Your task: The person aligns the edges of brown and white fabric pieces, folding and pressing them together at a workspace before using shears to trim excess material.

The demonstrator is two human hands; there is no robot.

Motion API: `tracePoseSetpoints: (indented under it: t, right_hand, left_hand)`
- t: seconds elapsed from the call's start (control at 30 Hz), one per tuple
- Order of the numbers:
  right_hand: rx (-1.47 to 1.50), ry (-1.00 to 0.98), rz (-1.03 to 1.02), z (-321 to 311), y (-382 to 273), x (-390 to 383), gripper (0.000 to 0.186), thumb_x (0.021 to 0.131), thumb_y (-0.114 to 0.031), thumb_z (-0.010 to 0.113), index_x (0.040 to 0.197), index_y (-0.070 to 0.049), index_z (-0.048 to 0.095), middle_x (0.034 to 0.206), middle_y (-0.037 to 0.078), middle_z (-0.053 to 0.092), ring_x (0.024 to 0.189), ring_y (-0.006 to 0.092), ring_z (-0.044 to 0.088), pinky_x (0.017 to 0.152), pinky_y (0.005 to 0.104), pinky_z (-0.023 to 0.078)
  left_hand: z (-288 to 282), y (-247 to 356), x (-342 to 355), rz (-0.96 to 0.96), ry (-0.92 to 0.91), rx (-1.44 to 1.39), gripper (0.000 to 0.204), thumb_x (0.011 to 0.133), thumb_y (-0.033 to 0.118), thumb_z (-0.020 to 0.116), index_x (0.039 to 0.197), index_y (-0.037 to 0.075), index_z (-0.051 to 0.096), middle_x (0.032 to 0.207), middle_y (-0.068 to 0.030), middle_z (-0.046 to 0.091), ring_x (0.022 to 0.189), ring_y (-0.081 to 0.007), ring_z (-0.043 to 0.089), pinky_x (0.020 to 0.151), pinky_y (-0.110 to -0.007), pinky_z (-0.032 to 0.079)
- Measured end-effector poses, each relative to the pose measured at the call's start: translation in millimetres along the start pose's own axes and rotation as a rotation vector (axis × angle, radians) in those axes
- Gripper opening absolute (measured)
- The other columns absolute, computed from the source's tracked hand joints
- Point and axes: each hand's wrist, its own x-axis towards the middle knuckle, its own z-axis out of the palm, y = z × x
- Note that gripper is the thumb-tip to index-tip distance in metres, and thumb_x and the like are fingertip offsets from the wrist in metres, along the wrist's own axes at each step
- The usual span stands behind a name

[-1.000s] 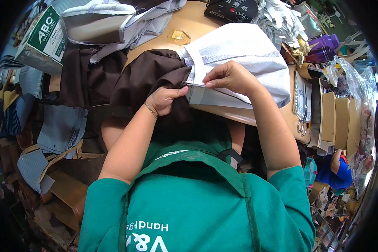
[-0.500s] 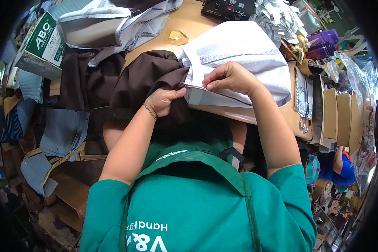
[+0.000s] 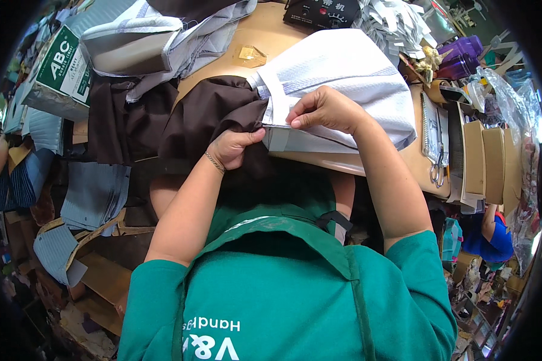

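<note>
A white textile piece (image 3: 349,84) with a faint purplish stripe lies across the work table, and gathered dark brown fabric (image 3: 214,108) joins it on the left. My left hand (image 3: 230,149) is closed on the brown fabric at the near edge, its thumb pressed down where brown meets white. Just to the right, my right hand (image 3: 326,111) has thumb and index finger pinched together at the white piece's near edge. A pale strap-like strip (image 3: 275,99) runs over the white piece by the join. The fingers under the fabric are hidden.
A black control box (image 3: 322,13) and pale cut strips (image 3: 391,27) lie at the back. Scissors (image 3: 438,162) rest on the right beside a spiral notebook (image 3: 430,126). More sewn pieces (image 3: 132,48) and a green-and-white carton (image 3: 60,72) stand left. Other people's arms show at both sides.
My right hand has shifted slightly left along the edge, toward my left hand. The left hand keeps its hold. Another person's arm has come into view at the far left.
</note>
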Motion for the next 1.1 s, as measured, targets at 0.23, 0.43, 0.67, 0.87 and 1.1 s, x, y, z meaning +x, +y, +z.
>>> tracePoseSetpoints:
  t: [0.23,0.43,0.67,0.87,1.1]
  right_hand:
    - [0.013,-0.016,-0.025,0,3,-1,0.017,0.072,-0.008,0.075,0.087,0.000,0.070,0.077,0.003,0.067,0.070,0.0089,0.059,0.067,0.0222,0.048]
    - [0.052,0.000,0.009,3,0,0,0.016,0.076,-0.015,0.073,0.082,-0.001,0.070,0.069,0.001,0.065,0.062,0.0083,0.056,0.059,0.0239,0.046]
    - [-0.554,0.084,-0.038,18,-27,11,0.035,0.075,-0.034,0.073,0.067,-0.001,0.066,0.053,0.003,0.058,0.049,0.0095,0.052,0.050,0.0258,0.041]
    - [-0.493,0.044,0.006,15,-26,12,0.033,0.075,-0.033,0.073,0.066,-0.002,0.066,0.054,0.003,0.059,0.050,0.0100,0.055,0.050,0.0253,0.042]
    - [-0.497,0.003,-0.015,12,-26,9,0.026,0.077,-0.026,0.071,0.072,-0.001,0.067,0.058,0.004,0.062,0.056,0.0096,0.059,0.055,0.0242,0.046]
  left_hand:
    - [5,1,-1,0.085,0.025,0.097,0.042,0.088,0.014,0.057,0.126,0.000,0.046,0.118,-0.0101,0.056,0.111,-0.0219,0.052,0.098,-0.037,0.038]
    - [6,3,-1,0.064,-0.028,0.010,0.051,0.085,0.010,0.061,0.132,0.003,0.043,0.126,-0.0059,0.052,0.118,-0.0175,0.044,0.102,-0.031,0.028]
    - [2,0,0,0.105,-0.004,0.029,0.054,0.083,0.009,0.063,0.132,0.004,0.042,0.127,-0.0051,0.051,0.119,-0.0170,0.044,0.102,-0.031,0.028]
    - [7,2,-1,0.122,0.044,0.094,0.055,0.081,0.008,0.064,0.132,0.004,0.043,0.126,-0.0050,0.052,0.119,-0.0169,0.044,0.102,-0.031,0.028]
    - [8,3,-2,0.151,0.033,0.101,0.053,0.081,0.007,0.064,0.130,0.003,0.045,0.126,-0.0057,0.052,0.119,-0.0173,0.045,0.103,-0.031,0.027]
